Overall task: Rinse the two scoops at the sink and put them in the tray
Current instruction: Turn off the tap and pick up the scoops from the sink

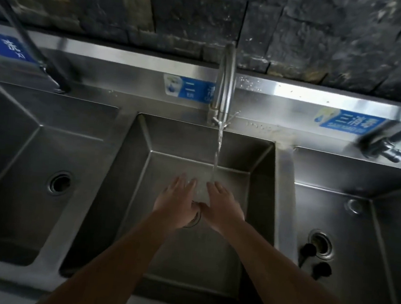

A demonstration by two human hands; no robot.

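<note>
Both my hands are down in the middle basin (258, 206) of a steel triple sink, under the water that runs from the curved tap (225, 80). My left hand (177, 201) and my right hand (221, 207) face each other with fingers stretched out. A clear, see-through scoop (201, 191) is pressed between the palms, and the stream lands on it. Its shape is blurred by the water. I cannot make out a second scoop, and no tray is in view.
The left basin (22, 159) has an open drain (60, 183). In the right basin (357, 240), two black round objects (316, 261) lie beside the drain (320, 244). Side taps stand at far left (33, 47) and far right (391, 143). Behind is a dark stone wall.
</note>
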